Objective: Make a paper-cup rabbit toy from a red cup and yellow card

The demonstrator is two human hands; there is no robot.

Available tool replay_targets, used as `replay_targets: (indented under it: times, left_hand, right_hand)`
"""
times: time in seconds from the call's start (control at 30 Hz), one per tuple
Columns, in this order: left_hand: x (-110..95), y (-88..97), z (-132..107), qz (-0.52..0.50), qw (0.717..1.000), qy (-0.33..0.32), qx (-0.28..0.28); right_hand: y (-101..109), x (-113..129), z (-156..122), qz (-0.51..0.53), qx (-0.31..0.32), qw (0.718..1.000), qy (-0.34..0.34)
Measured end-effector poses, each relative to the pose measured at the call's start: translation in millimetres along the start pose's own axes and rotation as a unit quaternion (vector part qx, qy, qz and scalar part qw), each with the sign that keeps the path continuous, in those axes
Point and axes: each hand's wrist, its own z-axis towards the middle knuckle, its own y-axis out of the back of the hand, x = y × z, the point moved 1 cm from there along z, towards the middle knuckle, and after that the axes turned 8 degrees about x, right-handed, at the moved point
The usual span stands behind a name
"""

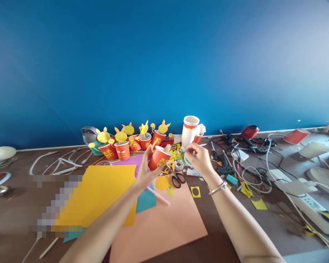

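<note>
Left hand [147,168] has its grip wrapped round a red cup [159,159], thumb low, fingers behind, over the worktop [9,208]. Cup's tipped: mouth up and slightly right, long axis leaning the same way. Right hand's [199,157] grip is narrow, can't tell whether it's pinching anything.

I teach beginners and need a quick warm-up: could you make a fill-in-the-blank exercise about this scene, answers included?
1. One red cup is held in the person's ____ hand.
2. The handles of the scissors are ____ in colour.
3. A bracelet is worn on the person's ____ arm.
4. The wall in the background is ____.

Missing words: left; black; right; blue.
</note>
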Motion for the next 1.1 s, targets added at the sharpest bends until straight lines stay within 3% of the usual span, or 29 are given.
replay_targets:
  times: [0.07, 0.17, 0.3, 0.4, 0.57, 0.73, 0.83, 0.93, 1.0, 1.07, 1.1]
  left_hand:
    - [2.0, 5.5, 5.7, -0.068, 0.997, 0.021, -0.023]
    - [6.7, 11.7, 11.9, -0.124, 0.99, 0.033, -0.061]
    - [9.9, 14.8, 15.0, -0.145, 0.986, 0.044, -0.069]
    - [8.1, 15.8, 15.4, -0.143, 0.986, 0.046, -0.075]
    - [7.1, 16.5, 16.2, -0.159, 0.982, 0.048, -0.09]
    - [12.5, 16.4, 16.2, -0.183, 0.977, 0.068, -0.086]
    - [14.3, 16.5, 15.5, -0.184, 0.976, 0.087, -0.083]
    - [13.6, 16.0, 14.7, -0.194, 0.973, 0.103, -0.075]
    - [11.5, 15.3, 14.2, -0.209, 0.97, 0.108, -0.067]
    - [8.8, 14.3, 13.6, -0.225, 0.966, 0.114, -0.055]
    - [7.4, 13.7, 13.3, -0.232, 0.964, 0.119, -0.047]
  right_hand:
    - [4.7, -4.8, 2.8, -0.089, 0.006, 0.995, -0.037]
    - [-1.2, -6.7, 2.2, -0.213, 0.092, 0.97, -0.069]
    - [-31.7, 4.2, -11.6, -0.186, 0.237, 0.952, 0.052]
    - [-57.0, 15.0, -28.3, -0.184, 0.343, 0.912, 0.126]
    - [-80.5, 26.9, -50.6, -0.307, 0.362, 0.858, 0.196]
    - [-93.4, 27.7, -62.2, -0.365, 0.34, 0.834, 0.236]
    - [-95.4, 27.8, -60.5, -0.362, 0.341, 0.839, 0.222]
    - [-85.3, 28.4, -49.3, -0.305, 0.322, 0.879, 0.174]
    - [-72.3, 26.2, -38.2, -0.207, 0.308, 0.921, 0.115]
    - [-57.1, 21.5, -26.7, -0.038, 0.287, 0.956, 0.047]
    - [-49.6, 18.8, -21.3, 0.063, 0.27, 0.96, 0.022]
